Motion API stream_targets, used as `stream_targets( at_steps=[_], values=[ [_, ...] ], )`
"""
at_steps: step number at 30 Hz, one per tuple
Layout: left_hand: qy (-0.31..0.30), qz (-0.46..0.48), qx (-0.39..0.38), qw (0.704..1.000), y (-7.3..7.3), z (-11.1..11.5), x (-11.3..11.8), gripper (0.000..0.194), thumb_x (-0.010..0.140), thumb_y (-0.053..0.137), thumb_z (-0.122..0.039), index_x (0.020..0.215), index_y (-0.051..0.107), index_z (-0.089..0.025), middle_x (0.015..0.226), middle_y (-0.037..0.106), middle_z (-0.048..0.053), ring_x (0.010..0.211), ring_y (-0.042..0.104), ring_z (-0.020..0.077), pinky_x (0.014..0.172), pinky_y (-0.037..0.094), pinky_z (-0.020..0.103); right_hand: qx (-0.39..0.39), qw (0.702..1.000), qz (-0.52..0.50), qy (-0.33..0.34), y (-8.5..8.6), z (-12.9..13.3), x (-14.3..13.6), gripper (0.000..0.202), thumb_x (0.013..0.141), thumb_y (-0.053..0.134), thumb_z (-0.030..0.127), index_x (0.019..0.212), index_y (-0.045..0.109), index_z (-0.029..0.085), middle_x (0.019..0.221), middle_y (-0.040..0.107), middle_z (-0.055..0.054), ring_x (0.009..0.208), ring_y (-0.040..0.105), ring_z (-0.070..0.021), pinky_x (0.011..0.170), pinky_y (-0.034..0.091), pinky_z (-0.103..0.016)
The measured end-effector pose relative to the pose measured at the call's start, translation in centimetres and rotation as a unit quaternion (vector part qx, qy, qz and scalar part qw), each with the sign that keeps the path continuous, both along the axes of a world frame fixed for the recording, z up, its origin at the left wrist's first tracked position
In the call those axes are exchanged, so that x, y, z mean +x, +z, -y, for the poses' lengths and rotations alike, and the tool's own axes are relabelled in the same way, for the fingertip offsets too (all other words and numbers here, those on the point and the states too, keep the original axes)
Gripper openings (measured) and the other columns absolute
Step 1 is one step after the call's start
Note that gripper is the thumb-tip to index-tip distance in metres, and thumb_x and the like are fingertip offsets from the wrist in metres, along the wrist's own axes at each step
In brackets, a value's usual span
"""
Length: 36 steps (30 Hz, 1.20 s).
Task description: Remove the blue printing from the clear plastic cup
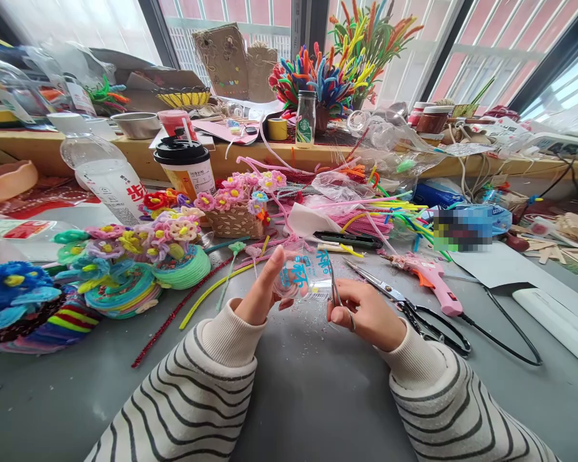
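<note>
My left hand point(261, 290) is wrapped round a clear plastic bottle piece point(304, 274) with blue lettering and a barcode, lying on its side above the grey table. My right hand point(368, 313) grips a small pair of scissors point(336, 296), whose blades point up at the piece's right edge. Whether the blades are closed on the plastic I cannot tell. Large scissors point(414, 314) with black handles lie right of my right hand. Left of my left hand are a yellow pipe cleaner point(203, 301) and a dark red sparkly one point(176, 319).
Pipe-cleaner flower baskets point(120, 282) crowd the left side, near a tilted bottle point(106, 173) and a lidded paper cup point(183, 168). A pink glue gun point(433, 285) with a black cord lies on the right. Pipe cleaners pile up behind my hands, below a cluttered wooden ledge point(250, 157).
</note>
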<state>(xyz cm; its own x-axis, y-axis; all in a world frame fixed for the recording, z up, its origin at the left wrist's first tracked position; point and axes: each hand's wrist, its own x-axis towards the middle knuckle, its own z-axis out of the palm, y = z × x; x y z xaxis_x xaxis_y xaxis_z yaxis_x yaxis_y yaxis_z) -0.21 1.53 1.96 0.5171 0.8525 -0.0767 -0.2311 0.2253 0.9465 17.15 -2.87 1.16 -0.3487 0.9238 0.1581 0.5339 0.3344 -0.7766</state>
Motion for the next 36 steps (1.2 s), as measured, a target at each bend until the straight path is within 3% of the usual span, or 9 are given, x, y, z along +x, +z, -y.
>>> stream_targets(
  at_steps=[4,9,18,26,36],
  values=[
    [0.002,-0.016,0.010,1.000,-0.1,0.3,0.2,0.065,0.063,0.039,-0.071,0.098,0.047,-0.016,0.050,0.055,-0.002,0.035,0.035,0.0067,0.033,0.021,0.019,-0.002,1.000,-0.004,-0.017,-0.2,0.0,0.0,0.072,0.065,0.023,0.079,0.051,0.055,0.015,0.056,0.050,-0.003,0.050,0.037,-0.0107,0.048,0.027,-0.024],
    [0.020,-0.058,0.037,0.997,0.4,0.8,0.5,0.056,0.064,0.042,-0.068,0.086,0.046,-0.017,0.052,0.052,-0.002,0.036,0.033,0.0059,0.036,0.020,0.020,-0.003,0.999,-0.001,-0.036,-0.5,-0.1,0.1,0.070,0.064,0.027,0.078,0.051,0.054,0.015,0.052,0.044,-0.001,0.049,0.034,-0.0101,0.046,0.025,-0.024],
    [0.013,-0.078,0.056,0.995,0.6,1.1,0.5,0.047,0.065,0.044,-0.065,0.078,0.042,-0.019,0.049,0.054,-0.002,0.037,0.031,0.0067,0.039,0.018,0.022,0.012,0.997,-0.027,-0.074,-0.7,-0.1,-0.2,0.067,0.056,0.035,0.081,0.043,0.047,0.016,0.043,0.033,0.004,0.044,0.026,-0.0076,0.042,0.021,-0.022],
    [0.002,-0.080,0.061,0.995,0.6,1.0,0.7,0.047,0.064,0.045,-0.065,0.075,0.039,-0.020,0.046,0.053,-0.002,0.037,0.033,0.0076,0.038,0.018,0.022,0.045,0.992,-0.033,-0.110,-0.8,0.0,-0.3,0.059,0.058,0.050,0.071,0.039,0.029,0.019,0.040,0.028,0.006,0.041,0.023,-0.0063,0.040,0.020,-0.022],
    [0.032,-0.046,0.061,0.997,0.1,1.0,0.4,0.045,0.067,0.041,-0.064,0.077,0.043,-0.020,0.044,0.052,-0.004,0.038,0.039,0.0094,0.041,0.023,0.023,0.034,0.994,-0.028,-0.105,-1.0,-0.1,-0.3,0.060,0.063,0.044,0.072,0.040,0.026,0.020,0.038,0.036,0.004,0.041,0.029,-0.0072,0.043,0.026,-0.022]
  ],
)
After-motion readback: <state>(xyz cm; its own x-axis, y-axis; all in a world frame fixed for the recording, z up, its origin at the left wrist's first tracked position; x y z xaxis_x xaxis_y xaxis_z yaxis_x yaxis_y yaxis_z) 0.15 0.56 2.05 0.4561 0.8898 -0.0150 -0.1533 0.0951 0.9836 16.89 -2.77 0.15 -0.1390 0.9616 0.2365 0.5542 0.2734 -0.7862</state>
